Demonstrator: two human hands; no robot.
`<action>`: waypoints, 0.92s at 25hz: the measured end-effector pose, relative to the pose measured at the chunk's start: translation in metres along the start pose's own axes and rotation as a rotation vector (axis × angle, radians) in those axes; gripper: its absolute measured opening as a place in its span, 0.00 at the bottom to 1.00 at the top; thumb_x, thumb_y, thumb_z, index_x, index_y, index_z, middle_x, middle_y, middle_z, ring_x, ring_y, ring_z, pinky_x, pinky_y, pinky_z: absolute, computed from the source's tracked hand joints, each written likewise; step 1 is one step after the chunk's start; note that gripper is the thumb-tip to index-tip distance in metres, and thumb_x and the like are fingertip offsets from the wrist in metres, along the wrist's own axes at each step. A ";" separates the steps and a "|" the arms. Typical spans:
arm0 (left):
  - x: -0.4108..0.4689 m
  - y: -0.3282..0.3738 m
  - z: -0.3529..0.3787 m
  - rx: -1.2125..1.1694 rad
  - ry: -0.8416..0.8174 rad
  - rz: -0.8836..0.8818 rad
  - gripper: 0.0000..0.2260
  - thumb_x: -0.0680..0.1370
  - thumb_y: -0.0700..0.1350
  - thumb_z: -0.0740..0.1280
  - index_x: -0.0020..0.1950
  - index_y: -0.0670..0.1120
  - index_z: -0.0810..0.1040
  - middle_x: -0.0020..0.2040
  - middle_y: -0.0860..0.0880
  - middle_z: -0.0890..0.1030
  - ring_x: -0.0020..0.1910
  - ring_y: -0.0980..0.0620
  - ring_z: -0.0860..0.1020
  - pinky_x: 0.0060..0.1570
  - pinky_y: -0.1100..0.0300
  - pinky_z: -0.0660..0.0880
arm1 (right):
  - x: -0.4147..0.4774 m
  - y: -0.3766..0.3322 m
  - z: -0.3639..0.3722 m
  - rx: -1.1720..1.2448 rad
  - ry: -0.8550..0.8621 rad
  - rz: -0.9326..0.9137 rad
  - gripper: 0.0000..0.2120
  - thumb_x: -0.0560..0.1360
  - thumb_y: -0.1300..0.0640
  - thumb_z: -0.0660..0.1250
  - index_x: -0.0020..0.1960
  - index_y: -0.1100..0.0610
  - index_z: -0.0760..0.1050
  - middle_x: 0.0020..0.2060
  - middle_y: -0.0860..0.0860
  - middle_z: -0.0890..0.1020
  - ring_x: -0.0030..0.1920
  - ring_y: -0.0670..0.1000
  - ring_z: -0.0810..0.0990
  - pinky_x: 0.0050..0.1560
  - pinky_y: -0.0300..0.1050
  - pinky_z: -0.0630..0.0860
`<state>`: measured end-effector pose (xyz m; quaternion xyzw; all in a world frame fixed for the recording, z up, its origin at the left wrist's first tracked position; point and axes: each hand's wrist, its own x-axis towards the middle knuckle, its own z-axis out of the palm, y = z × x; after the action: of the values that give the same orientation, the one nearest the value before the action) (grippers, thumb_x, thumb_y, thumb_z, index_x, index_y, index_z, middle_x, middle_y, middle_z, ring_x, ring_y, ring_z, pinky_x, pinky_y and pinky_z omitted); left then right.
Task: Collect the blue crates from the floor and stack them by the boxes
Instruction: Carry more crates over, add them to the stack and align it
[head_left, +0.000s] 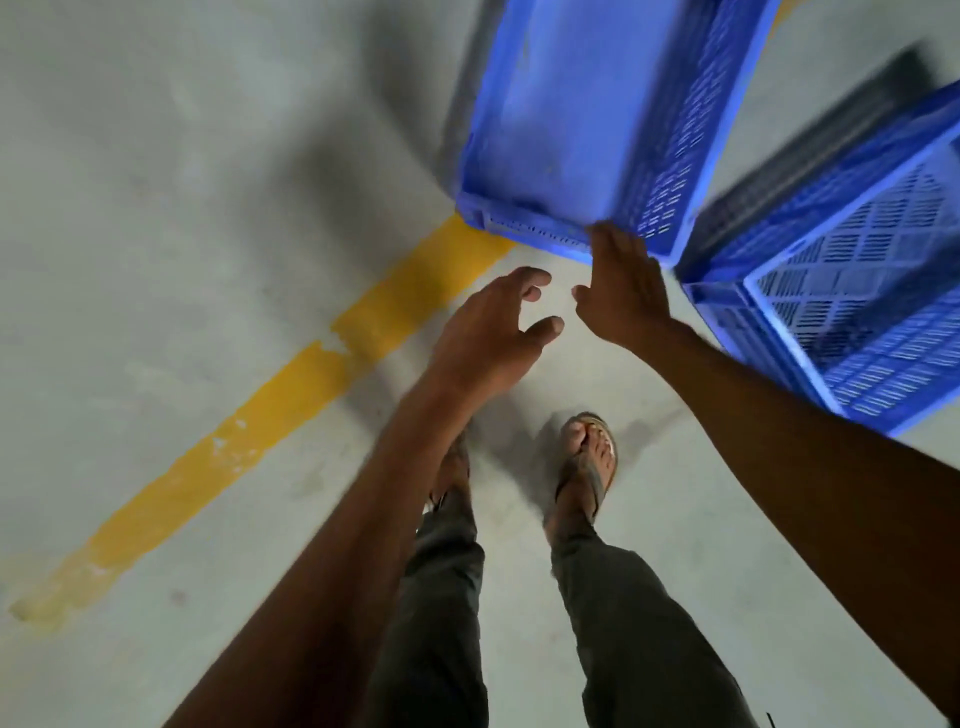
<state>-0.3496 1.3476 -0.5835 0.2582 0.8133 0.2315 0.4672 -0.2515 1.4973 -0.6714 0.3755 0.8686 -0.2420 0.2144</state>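
Two blue perforated plastic crates stand on the grey floor ahead of me. The nearer-centre blue crate (587, 119) is open side up at the top middle. A second blue crate (857, 291) lies at the right, its slotted walls facing me. My right hand (623, 291) rests with its fingers over the near rim of the centre crate, thumb spread; the grip itself is blurred. My left hand (493, 327) hovers just short of that rim, fingers curled apart, holding nothing.
A worn yellow painted line (249, 431) runs diagonally across the concrete floor from lower left up to the crate. My legs in dark trousers and my sandalled foot (589, 462) stand below the hands. No boxes are in view.
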 end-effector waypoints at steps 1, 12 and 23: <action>0.010 -0.008 0.009 -0.014 0.003 -0.008 0.21 0.78 0.51 0.70 0.70 0.54 0.72 0.64 0.54 0.78 0.61 0.52 0.77 0.62 0.48 0.75 | 0.015 0.006 0.011 -0.034 0.006 0.009 0.37 0.76 0.56 0.71 0.79 0.58 0.56 0.77 0.56 0.62 0.76 0.60 0.61 0.70 0.60 0.66; 0.051 -0.009 0.007 0.155 0.110 0.094 0.28 0.77 0.48 0.71 0.76 0.48 0.67 0.71 0.48 0.73 0.69 0.47 0.73 0.68 0.50 0.69 | 0.011 0.023 0.015 -0.352 -0.129 -0.162 0.16 0.73 0.60 0.71 0.59 0.54 0.74 0.57 0.55 0.75 0.62 0.60 0.73 0.58 0.59 0.72; -0.047 0.133 -0.126 0.593 0.180 0.237 0.17 0.76 0.57 0.67 0.61 0.52 0.78 0.61 0.48 0.82 0.63 0.44 0.78 0.62 0.49 0.68 | -0.099 -0.025 -0.254 0.004 0.067 -0.285 0.17 0.76 0.51 0.61 0.55 0.61 0.81 0.49 0.65 0.81 0.51 0.65 0.79 0.51 0.55 0.73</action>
<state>-0.4130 1.4015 -0.4135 0.4542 0.8476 0.0590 0.2679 -0.2567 1.5756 -0.4095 0.2569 0.9193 -0.2589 0.1479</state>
